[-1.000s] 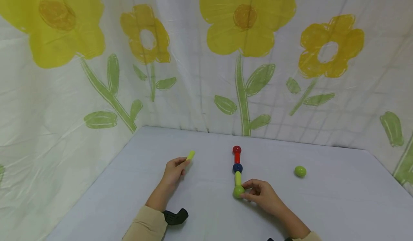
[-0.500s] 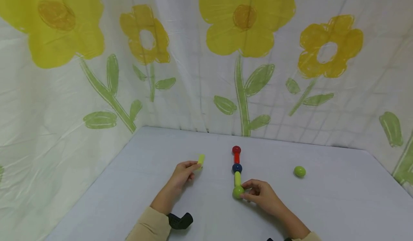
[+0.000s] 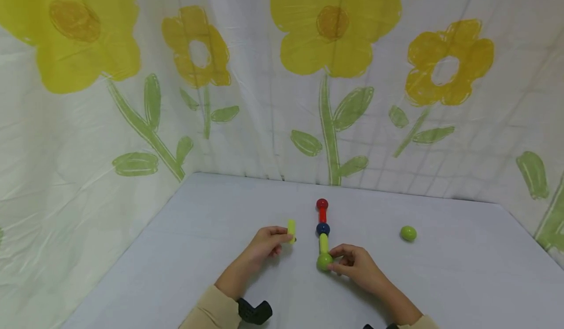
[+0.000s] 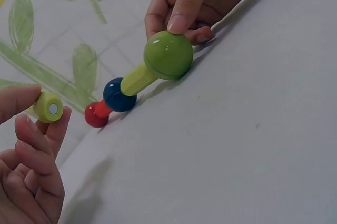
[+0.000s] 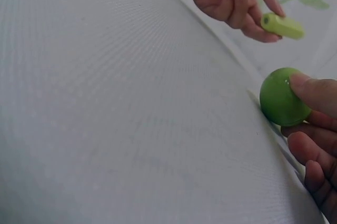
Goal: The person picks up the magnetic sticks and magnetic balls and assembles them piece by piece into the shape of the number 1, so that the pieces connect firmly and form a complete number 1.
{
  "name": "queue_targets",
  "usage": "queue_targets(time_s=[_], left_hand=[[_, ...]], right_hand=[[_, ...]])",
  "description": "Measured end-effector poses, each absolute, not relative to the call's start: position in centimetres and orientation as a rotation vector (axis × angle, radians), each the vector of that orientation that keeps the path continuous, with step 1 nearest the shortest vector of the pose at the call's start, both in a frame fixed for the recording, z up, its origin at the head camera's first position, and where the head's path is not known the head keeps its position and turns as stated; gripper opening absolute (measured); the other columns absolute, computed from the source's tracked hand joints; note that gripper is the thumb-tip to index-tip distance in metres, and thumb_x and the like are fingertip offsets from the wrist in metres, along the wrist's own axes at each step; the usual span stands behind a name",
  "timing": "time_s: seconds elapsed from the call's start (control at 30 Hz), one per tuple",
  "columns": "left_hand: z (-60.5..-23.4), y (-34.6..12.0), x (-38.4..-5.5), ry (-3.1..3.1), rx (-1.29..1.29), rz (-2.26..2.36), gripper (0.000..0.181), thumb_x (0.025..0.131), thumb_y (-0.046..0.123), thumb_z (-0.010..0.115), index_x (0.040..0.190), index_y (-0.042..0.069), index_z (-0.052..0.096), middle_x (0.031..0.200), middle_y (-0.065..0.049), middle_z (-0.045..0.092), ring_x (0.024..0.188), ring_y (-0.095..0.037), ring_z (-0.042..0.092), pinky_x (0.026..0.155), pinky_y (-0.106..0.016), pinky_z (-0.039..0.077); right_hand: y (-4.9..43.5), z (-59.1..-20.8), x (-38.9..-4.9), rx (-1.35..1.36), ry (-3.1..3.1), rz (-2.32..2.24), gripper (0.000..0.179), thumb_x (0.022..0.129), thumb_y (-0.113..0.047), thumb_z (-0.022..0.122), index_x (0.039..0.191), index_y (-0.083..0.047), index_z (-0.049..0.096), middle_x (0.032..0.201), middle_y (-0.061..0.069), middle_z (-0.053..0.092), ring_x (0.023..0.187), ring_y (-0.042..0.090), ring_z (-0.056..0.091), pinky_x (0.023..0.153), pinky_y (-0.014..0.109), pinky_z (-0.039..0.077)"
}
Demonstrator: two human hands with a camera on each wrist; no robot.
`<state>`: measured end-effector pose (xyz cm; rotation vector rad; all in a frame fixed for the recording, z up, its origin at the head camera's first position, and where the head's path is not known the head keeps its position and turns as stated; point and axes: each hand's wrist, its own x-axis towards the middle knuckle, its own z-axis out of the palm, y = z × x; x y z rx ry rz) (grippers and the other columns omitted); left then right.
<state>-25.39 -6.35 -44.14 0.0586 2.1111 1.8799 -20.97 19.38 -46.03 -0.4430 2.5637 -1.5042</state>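
Note:
My left hand point(image 3: 263, 245) pinches a yellow-green magnetic rod point(image 3: 291, 230) between thumb and fingers, left of the joined pieces. A round silvery magnet shows in the rod's end point(image 4: 52, 108) in the left wrist view. On the table, a chain runs away from me: a green ball point(image 3: 324, 262), a yellow-green rod point(image 3: 323, 243), a blue ball point(image 3: 323, 228), a red rod point(image 3: 322, 215) and a red ball point(image 3: 322, 203). My right hand point(image 3: 359, 268) grips the near green ball from its right side, thumb on it in the right wrist view point(image 5: 316, 95).
Another green ball point(image 3: 408, 233) lies apart on the right of the white-covered table point(image 3: 440, 280). Behind the table hangs a white curtain point(image 3: 260, 123) printed with yellow flowers. A black wrist device point(image 3: 255, 312) is strapped at the left sleeve.
My left hand has moved right and nearer to me with the rod, close to the chain, and the rod has turned more in line with it. The right hand stays on the green ball.

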Motion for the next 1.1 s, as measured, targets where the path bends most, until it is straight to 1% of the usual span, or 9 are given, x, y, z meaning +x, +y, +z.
queue_targets(time_s=[0.13,0.23,0.47,0.6,0.8,1.1], left_hand=[[-44.1,-5.9,-25.1,2.103,0.104,1.852,0.039,0.083,0.022,0.069,0.111,-0.003,0.061,0.08,0.004,0.067,0.05,-0.004,0.041,0.049,-0.019,0.034],[-43.9,-5.7,-24.8,2.105,0.138,1.808,0.039,0.083,0.023,0.069,0.112,-0.002,0.062,0.082,0.003,0.069,0.05,-0.004,0.042,0.049,-0.018,0.035],[-43.6,-5.1,-24.1,2.12,0.162,1.652,0.035,0.082,0.02,0.069,0.11,-0.001,0.064,0.073,0.005,0.061,0.053,-0.006,0.043,0.05,-0.018,0.038],[-43.6,-4.8,-23.8,2.104,0.184,1.598,0.033,0.081,0.019,0.071,0.107,0.001,0.065,0.072,0.004,0.06,0.053,-0.007,0.042,0.05,-0.019,0.036],[-43.3,-4.4,-23.2,2.053,0.257,1.572,0.027,0.08,0.017,0.071,0.102,0.001,0.067,0.069,0.006,0.059,0.049,-0.006,0.037,0.047,-0.018,0.032],[-43.6,-4.0,-22.7,2.021,0.29,1.454,0.021,0.082,0.021,0.071,0.096,0.006,0.07,0.064,0.004,0.056,0.046,-0.007,0.039,0.045,-0.018,0.032]], right_hand=[[19.3,-45.9,-21.0,-0.431,2.558,-1.51,0.039,0.08,-0.029,0.073,0.105,-0.002,0.063,0.092,0.007,0.065,0.064,0.005,0.053,0.054,0.02,0.045],[19.3,-45.8,-21.0,-0.432,2.543,-1.533,0.038,0.08,-0.026,0.073,0.106,-0.001,0.063,0.092,0.008,0.065,0.064,0.005,0.052,0.055,0.019,0.044],[19.4,-45.9,-21.0,-0.462,2.558,-1.52,0.038,0.08,-0.027,0.073,0.105,-0.001,0.063,0.092,0.007,0.065,0.065,0.004,0.053,0.055,0.02,0.046],[19.4,-46.0,-21.0,-0.457,2.557,-1.515,0.038,0.08,-0.028,0.073,0.105,-0.001,0.063,0.091,0.006,0.065,0.065,0.004,0.054,0.056,0.02,0.046],[19.4,-45.9,-21.1,-0.444,2.545,-1.528,0.038,0.08,-0.027,0.073,0.105,-0.001,0.063,0.091,0.006,0.065,0.064,0.004,0.054,0.055,0.02,0.046],[19.3,-45.7,-20.9,-0.449,2.525,-1.562,0.034,0.081,-0.021,0.072,0.107,0.0,0.063,0.093,0.009,0.065,0.063,0.004,0.052,0.054,0.019,0.044]])
